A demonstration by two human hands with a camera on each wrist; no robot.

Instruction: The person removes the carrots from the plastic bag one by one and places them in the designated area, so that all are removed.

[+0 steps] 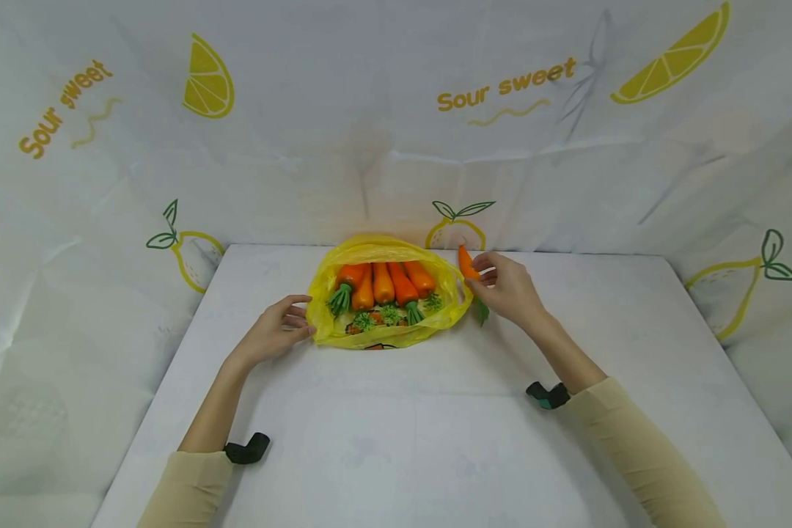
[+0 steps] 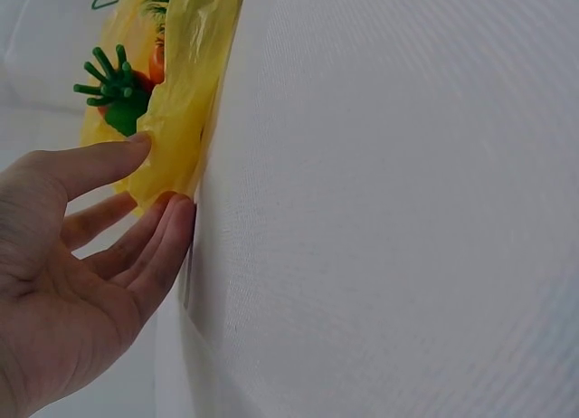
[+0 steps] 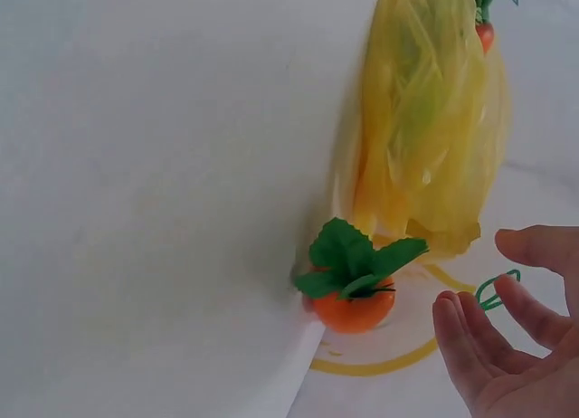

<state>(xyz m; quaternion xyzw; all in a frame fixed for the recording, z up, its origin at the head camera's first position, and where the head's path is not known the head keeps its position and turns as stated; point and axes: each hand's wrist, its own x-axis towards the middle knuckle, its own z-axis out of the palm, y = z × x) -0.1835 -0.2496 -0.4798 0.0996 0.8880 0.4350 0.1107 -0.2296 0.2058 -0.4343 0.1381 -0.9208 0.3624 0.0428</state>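
Left hand [image 1: 273, 330], fingers parted, touches the yellow bag [image 1: 363, 339]; right hand [image 1: 508, 286], fingers apart, hovers by the loose carrot [image 3: 357, 313] beside it. Reaching, I'd say; calls for a pinch!

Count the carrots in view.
6 visible: five carrots side by side in the yellow bag, one leafy carrot outside it, near the right hand. More may be hidden inside the bag.
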